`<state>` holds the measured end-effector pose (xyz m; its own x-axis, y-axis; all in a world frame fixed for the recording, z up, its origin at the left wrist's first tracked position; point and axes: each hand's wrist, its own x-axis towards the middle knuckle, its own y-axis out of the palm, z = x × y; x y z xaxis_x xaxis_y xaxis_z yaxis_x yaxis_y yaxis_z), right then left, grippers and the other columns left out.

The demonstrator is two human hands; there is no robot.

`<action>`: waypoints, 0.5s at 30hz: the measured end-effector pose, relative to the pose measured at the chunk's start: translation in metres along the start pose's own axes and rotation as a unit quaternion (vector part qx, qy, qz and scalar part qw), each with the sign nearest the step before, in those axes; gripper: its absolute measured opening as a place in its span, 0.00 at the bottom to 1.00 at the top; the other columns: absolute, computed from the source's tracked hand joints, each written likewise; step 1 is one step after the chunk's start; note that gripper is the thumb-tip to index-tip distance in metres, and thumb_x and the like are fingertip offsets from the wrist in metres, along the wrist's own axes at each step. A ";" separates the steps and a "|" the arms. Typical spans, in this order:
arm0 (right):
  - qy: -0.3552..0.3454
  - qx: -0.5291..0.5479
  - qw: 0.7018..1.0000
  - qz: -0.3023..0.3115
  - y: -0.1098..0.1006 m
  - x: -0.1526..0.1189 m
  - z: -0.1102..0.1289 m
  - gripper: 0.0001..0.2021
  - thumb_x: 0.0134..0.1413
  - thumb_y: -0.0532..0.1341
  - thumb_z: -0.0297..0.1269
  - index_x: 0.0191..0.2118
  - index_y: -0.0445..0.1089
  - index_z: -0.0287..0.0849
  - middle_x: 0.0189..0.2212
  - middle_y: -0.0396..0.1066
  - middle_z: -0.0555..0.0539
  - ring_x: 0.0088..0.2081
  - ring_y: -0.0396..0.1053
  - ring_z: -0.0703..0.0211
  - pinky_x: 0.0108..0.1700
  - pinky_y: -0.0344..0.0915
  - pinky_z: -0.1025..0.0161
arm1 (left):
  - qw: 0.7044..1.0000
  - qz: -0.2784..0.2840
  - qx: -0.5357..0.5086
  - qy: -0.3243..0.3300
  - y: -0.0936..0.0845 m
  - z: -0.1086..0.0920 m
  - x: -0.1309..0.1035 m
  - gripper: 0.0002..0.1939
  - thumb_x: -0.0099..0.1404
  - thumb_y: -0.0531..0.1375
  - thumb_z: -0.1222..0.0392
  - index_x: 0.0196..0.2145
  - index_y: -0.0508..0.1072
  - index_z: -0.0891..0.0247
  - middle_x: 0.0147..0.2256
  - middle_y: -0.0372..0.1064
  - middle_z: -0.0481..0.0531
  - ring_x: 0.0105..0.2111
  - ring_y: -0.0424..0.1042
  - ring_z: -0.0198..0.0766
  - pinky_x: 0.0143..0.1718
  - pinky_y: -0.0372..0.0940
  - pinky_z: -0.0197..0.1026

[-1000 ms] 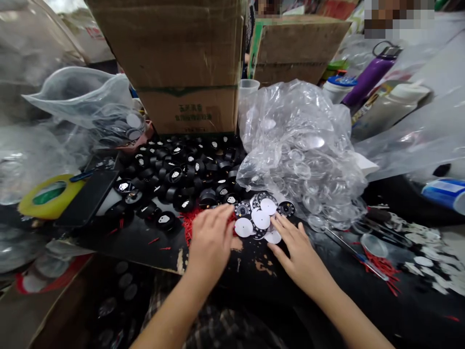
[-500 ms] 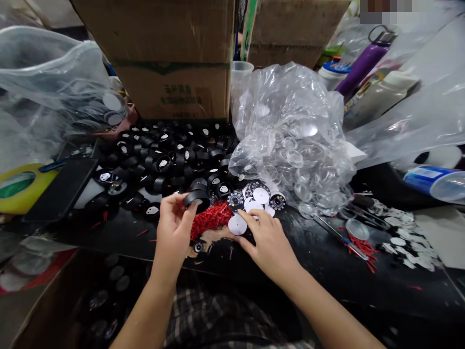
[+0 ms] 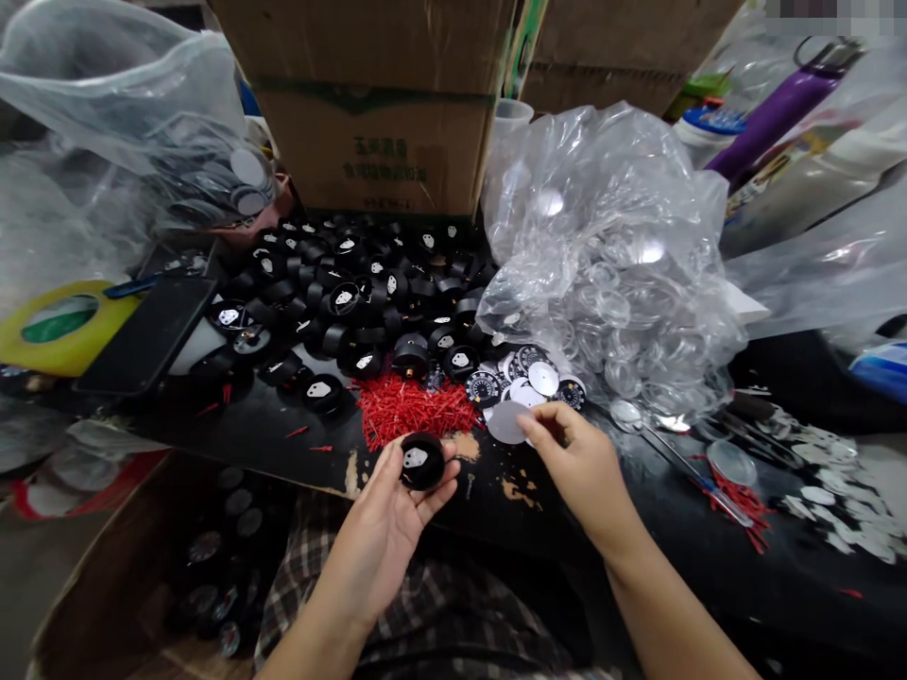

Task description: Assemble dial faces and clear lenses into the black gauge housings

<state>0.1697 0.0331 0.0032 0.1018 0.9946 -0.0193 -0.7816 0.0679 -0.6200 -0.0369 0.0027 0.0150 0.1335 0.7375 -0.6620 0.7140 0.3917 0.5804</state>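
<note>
My left hand (image 3: 397, 510) holds a round black housing (image 3: 423, 463) near the table's front edge, its open side up and a white piece showing inside. Between the thumb and fingers of my right hand (image 3: 577, 463) is a thin round disc (image 3: 508, 422), its pale plain face toward me. Just behind that disc lie several dial discs (image 3: 542, 378), some white and some black with printed markings. A heap of small red pointers (image 3: 415, 408) sits left of the dials. Many more black housings (image 3: 344, 297) are piled behind the red heap.
A clear plastic bag (image 3: 609, 255) of transparent round covers stands behind the dials. Cardboard boxes (image 3: 383, 142) rise at the back. At left are yellow tape (image 3: 63, 326) and a dark flat slab (image 3: 145, 335). A screwdriver (image 3: 698, 472) and white pieces (image 3: 836, 491) lie right.
My left hand has come down and right, turning the housing so its open side shows. My right hand has picked up a disc from the dials. The view has shifted.
</note>
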 end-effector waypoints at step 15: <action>-0.014 0.109 0.988 0.112 0.010 -0.017 0.037 0.11 0.59 0.58 0.37 0.46 0.73 0.46 0.33 0.73 0.50 0.30 0.69 0.62 0.32 0.67 0.64 | 0.998 0.022 -0.052 0.041 0.014 0.009 -0.001 0.17 0.67 0.56 0.50 0.48 0.72 0.60 0.49 0.74 0.57 0.52 0.71 0.43 0.53 0.65 0.47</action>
<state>0.1376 0.0200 0.0266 -0.1025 0.9882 -0.1134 -0.8972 -0.1411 -0.4184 -0.0215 0.0024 0.0196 0.1036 0.7963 -0.5960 0.6336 0.4090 0.6567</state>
